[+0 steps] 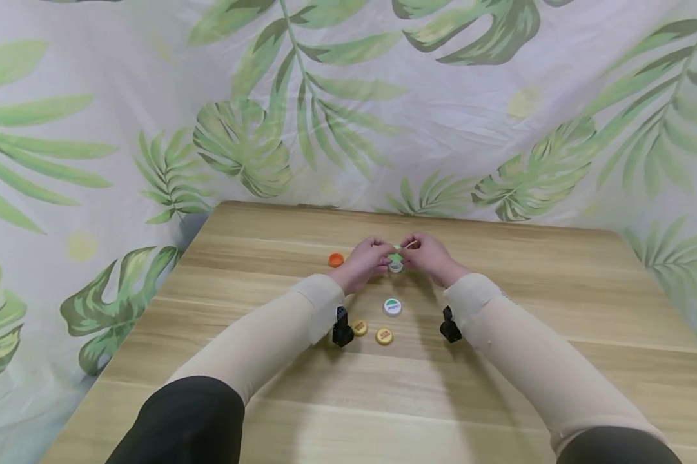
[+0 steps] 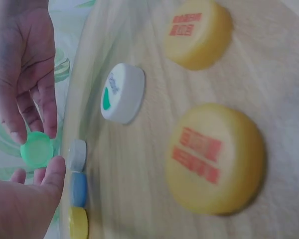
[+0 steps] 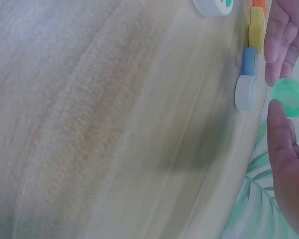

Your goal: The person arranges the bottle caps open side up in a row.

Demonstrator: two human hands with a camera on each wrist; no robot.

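My left hand and right hand meet near the far side of the table. Between their fingertips they hold a light green bottle cap, raised above the tabletop, its round hollow side showing in both wrist views. Right below the hands stands a small white cap. Beside it in a row are a blue cap and a yellow cap, both hidden behind my left hand in the head view. An orange cap lies just left of that hand.
Closer to me on the wooden table lies a white cap with a green mark. Two golden-yellow caps with red print, one left and one right, are nearer still. A leaf-patterned cloth hangs behind the table.
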